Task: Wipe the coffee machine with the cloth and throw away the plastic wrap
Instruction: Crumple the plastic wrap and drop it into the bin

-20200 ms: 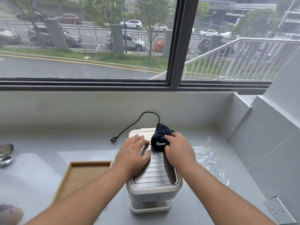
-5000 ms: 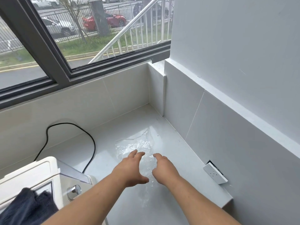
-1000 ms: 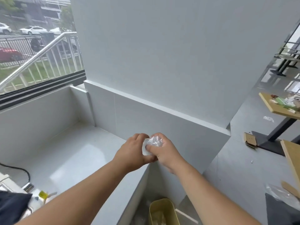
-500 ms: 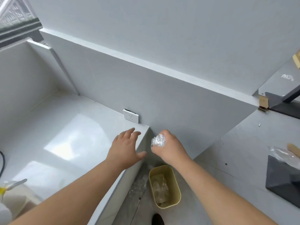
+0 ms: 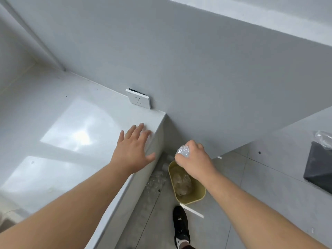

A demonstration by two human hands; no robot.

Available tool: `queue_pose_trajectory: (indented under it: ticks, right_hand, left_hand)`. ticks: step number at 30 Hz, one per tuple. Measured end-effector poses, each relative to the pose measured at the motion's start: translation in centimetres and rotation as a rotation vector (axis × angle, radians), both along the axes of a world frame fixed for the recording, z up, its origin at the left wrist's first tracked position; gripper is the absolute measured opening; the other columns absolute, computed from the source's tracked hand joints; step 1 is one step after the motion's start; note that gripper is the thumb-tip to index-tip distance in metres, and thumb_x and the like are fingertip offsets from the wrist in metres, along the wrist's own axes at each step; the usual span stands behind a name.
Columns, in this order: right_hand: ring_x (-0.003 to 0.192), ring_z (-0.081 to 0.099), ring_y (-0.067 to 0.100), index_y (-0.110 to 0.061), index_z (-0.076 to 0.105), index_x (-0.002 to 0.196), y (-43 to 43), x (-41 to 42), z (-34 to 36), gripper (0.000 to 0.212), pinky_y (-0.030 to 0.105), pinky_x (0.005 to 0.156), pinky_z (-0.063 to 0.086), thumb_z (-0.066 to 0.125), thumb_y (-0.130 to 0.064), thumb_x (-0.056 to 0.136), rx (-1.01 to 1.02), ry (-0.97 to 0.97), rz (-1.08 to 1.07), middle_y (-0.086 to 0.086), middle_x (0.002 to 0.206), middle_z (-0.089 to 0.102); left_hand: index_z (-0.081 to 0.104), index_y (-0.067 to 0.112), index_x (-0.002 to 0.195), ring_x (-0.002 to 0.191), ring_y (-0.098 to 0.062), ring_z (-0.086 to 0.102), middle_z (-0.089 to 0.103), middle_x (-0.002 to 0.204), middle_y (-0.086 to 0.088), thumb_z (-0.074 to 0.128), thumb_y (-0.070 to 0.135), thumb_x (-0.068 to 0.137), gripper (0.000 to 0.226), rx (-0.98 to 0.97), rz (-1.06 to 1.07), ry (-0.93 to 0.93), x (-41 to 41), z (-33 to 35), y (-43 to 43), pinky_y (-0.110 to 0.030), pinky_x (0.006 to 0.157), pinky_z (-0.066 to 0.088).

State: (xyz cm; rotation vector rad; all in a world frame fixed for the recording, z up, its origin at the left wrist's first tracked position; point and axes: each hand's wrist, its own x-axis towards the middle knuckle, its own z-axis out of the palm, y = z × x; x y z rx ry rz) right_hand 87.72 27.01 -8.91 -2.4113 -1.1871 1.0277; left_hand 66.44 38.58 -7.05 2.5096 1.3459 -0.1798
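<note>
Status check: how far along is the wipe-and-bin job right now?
Done: the plastic wrap is balled up and off the counter. In hand: the right hand grips it just above the yellow bin; the left hand is open at the counter's edge. Left: let go so it drops in. The coffee machine and cloth are out of view, so wiping can't be confirmed.

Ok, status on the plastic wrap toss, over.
Left hand open at the counter corner. Right hand grips balled plastic wrap above yellow bin. Not yet dropped. Nothing blocking the bin.
</note>
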Motion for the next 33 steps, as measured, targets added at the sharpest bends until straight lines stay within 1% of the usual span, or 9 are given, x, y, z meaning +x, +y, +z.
queue_pose_trajectory:
  ticks: [4,7,9,13,20,24,27,30,33]
  right_hand:
    - [0.099,0.054,0.03,-0.032,0.045,0.114,-0.4,0.5,-3.3,0.044,0.046,0.087,0.052,0.044,-0.059,0.079,-0.092,0.011,0.016,0.002,0.113,0.046]
    - [0.109,0.054,0.035,-0.028,0.045,0.122,-0.6,0.6,-6.3,0.042,0.046,0.091,0.05,0.045,-0.051,0.087,-0.146,-0.004,0.059,0.005,0.121,0.046]
    - [0.109,0.054,0.034,-0.027,0.045,0.129,-0.7,0.7,-8.4,0.043,0.043,0.086,0.048,0.048,-0.047,0.091,-0.17,-0.019,0.099,0.007,0.125,0.046]
    - [0.11,0.054,0.033,-0.029,0.043,0.132,-0.6,0.9,-12.1,0.048,0.04,0.081,0.047,0.055,-0.048,0.09,-0.216,-0.05,0.144,0.007,0.13,0.046]
    - [0.12,0.055,0.035,-0.027,0.047,0.137,-0.4,0.1,-17.8,0.056,0.043,0.097,0.052,0.068,-0.04,0.087,-0.264,-0.032,0.182,0.007,0.133,0.051]
    - [0.125,0.051,0.033,-0.025,0.048,0.139,-0.7,0.2,-20.4,0.06,0.041,0.102,0.046,0.068,-0.039,0.084,-0.304,-0.095,0.243,0.006,0.134,0.058]
    - [0.134,0.045,0.038,-0.022,0.047,0.142,-0.9,0.3,-21.9,0.062,0.045,0.11,0.043,0.065,-0.034,0.084,-0.377,-0.12,0.275,0.008,0.141,0.056]
    - [0.147,0.029,0.047,-0.022,0.044,0.146,-1.3,0.4,-23.2,0.065,0.052,0.123,0.028,0.064,-0.032,0.085,-0.422,-0.164,0.34,0.013,0.151,0.049]
    - [0.152,0.019,0.05,-0.024,0.037,0.154,-1.7,0.4,-23.9,0.072,0.058,0.127,0.017,0.065,-0.034,0.087,-0.417,-0.175,0.37,0.015,0.158,0.042]
  left_hand:
    - [0.043,0.027,0.145,0.153,-0.036,0.027,0.033,0.166,-0.007,0.065,0.062,0.08,0.076,0.1,-0.023,-0.071,-0.3,-2.2,0.0,-0.061,0.123,0.023]
    - [0.043,0.027,0.146,0.154,-0.035,0.024,0.032,0.167,-0.005,0.062,0.063,0.082,0.076,0.159,-0.005,-0.12,-0.5,-3.9,-0.2,-0.061,0.124,0.019]
    - [0.044,0.03,0.146,0.155,-0.032,0.023,0.031,0.167,-0.002,0.059,0.063,0.083,0.073,0.189,0.013,-0.144,-0.7,-4.5,-0.1,-0.059,0.125,0.017]
    - [0.046,0.029,0.145,0.154,-0.033,0.026,0.035,0.165,-0.004,0.058,0.06,0.085,0.069,0.213,0.002,-0.161,-0.8,-4.7,0.1,-0.06,0.124,0.02]
    - [0.049,0.026,0.144,0.153,-0.034,0.028,0.037,0.165,-0.006,0.057,0.059,0.086,0.067,0.208,0.0,-0.148,-0.8,-4.7,0.2,-0.06,0.125,0.019]
    - [0.05,0.025,0.144,0.153,-0.035,0.029,0.039,0.164,-0.006,0.057,0.059,0.086,0.067,0.224,0.001,-0.16,-0.8,-5.0,0.2,-0.06,0.125,0.019]
    - [0.05,0.025,0.144,0.153,-0.034,0.029,0.039,0.163,-0.006,0.056,0.059,0.087,0.067,0.233,0.003,-0.165,-0.8,-5.2,0.3,-0.06,0.125,0.019]
    - [0.05,0.024,0.144,0.153,-0.035,0.029,0.04,0.163,-0.006,0.056,0.059,0.087,0.067,0.233,0.003,-0.167,-0.8,-5.1,0.2,-0.06,0.124,0.02]
    - [0.051,0.024,0.144,0.153,-0.035,0.03,0.04,0.163,-0.006,0.057,0.059,0.087,0.067,0.227,0.003,-0.162,-0.8,-5.1,0.2,-0.061,0.124,0.021]
